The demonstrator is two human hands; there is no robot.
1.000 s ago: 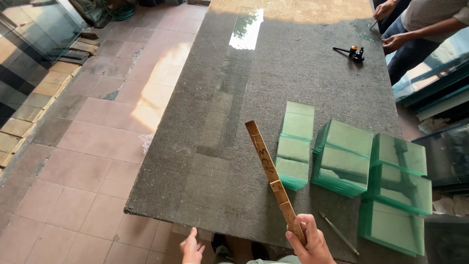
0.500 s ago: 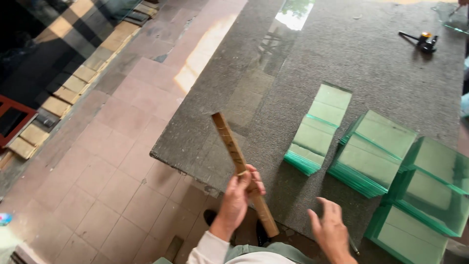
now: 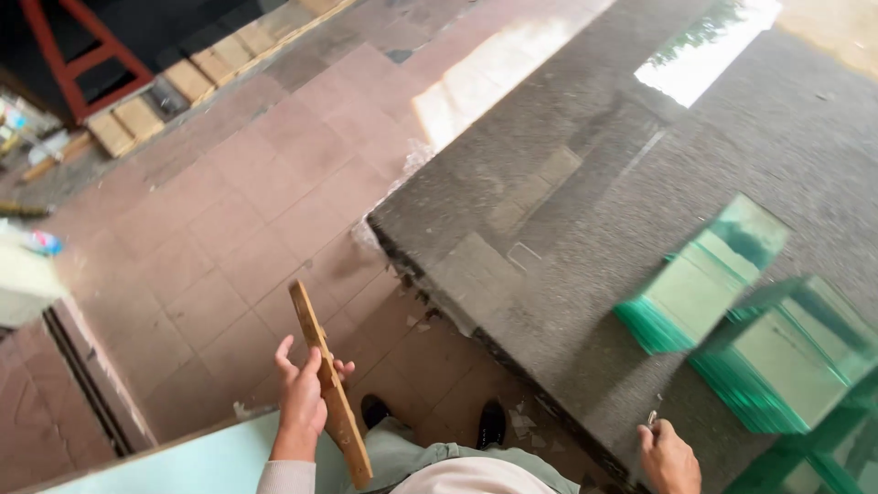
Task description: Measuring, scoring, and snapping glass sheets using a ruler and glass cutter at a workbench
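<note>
My left hand (image 3: 302, 398) grips the wooden ruler (image 3: 329, 380) off the table's (image 3: 549, 229) left edge; right hand (image 3: 670, 457) pinches a small tool. Risk: swinging the ruler into the glass stacks (image 3: 704, 284).

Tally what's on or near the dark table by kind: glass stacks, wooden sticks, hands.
Stacks of green glass panes on the table: 3 (first, second, third, partly cut off)
Wooden stick: 1, in the left hand
Hands: 2, the right hand at the table edge
Total: 6
</note>
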